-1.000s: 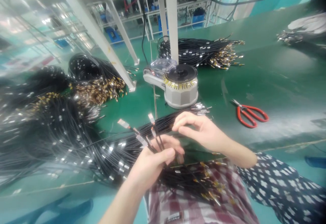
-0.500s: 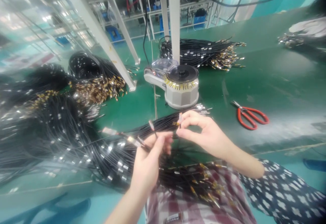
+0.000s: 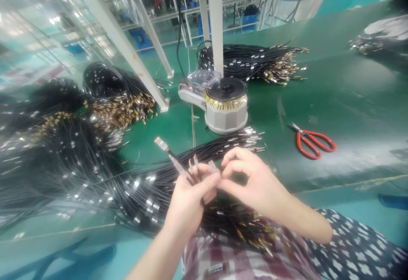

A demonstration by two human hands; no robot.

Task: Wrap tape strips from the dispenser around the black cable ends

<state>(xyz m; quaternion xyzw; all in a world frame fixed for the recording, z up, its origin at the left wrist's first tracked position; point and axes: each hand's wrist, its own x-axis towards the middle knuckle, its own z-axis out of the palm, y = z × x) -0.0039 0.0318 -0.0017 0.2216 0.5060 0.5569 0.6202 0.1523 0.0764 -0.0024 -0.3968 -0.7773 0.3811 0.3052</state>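
My left hand (image 3: 194, 195) is closed around several thin black cables (image 3: 177, 161). Their ends, with clear or whitish sleeves and copper tips, stick up between thumb and fingers, one of them longer and pointing up-left. My right hand (image 3: 248, 180) pinches with thumb and index finger, its tips touching the left fingertips, at a cable end with a pale sleeve (image 3: 213, 166). Exactly where the right fingers grip it is hidden. Under and around both hands lies a long bundle of black cables (image 3: 140, 190) with silvery tags. More cable ends (image 3: 251, 229) lie against the checked apron.
A grey tape dispenser (image 3: 226, 112) with a black round top stands beyond my hands. Red-handled pliers (image 3: 314, 142) lie to the right. Cable bundles sit at the back (image 3: 251, 61) and left (image 3: 105, 82) of the green table (image 3: 334, 97), near white metal posts (image 3: 216, 29).
My right hand has moved slightly down and left, bringing the cable end to the left fingertips. The cable ends in my left hand have swung more upright.
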